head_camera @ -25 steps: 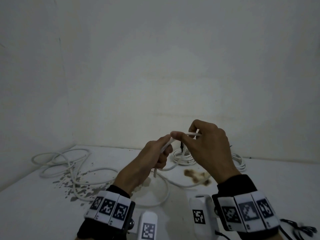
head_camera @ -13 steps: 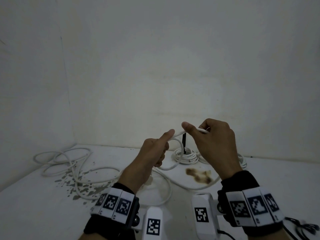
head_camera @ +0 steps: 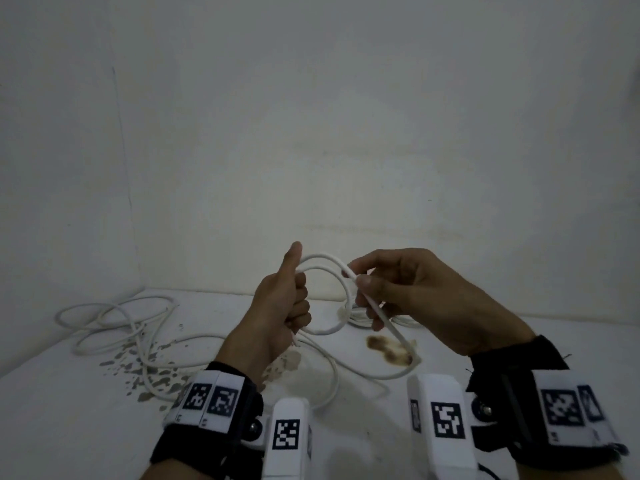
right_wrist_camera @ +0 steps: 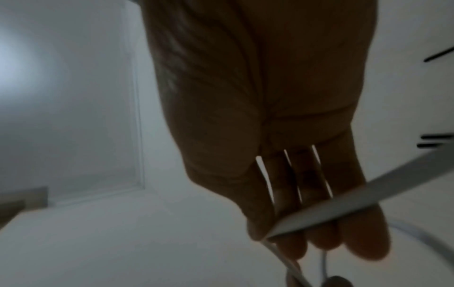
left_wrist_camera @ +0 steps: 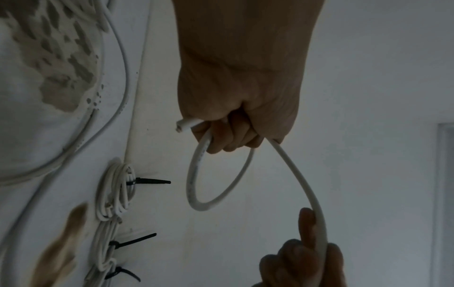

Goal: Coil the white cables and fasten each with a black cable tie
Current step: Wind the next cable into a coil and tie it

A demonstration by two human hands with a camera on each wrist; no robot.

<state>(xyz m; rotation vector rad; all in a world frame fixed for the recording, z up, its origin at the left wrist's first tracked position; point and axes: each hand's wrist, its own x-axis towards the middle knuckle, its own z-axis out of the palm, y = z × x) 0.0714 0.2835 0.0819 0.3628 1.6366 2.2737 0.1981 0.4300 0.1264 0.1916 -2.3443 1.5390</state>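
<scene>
Up in the air, the left hand (head_camera: 277,306) curls its fingers tight around a loop of the white cable (head_camera: 325,268), thumb sticking up. Beside it, the right hand (head_camera: 408,292) pinches the same cable between thumb and fingers.

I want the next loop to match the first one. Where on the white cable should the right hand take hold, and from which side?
Judging by the pose, on the free run of the white cable just below the right hand, coming from the right. The left hand already clamps the finished loop and cut end, and that run slopes slack to the table, leaving length to swing over.
</scene>
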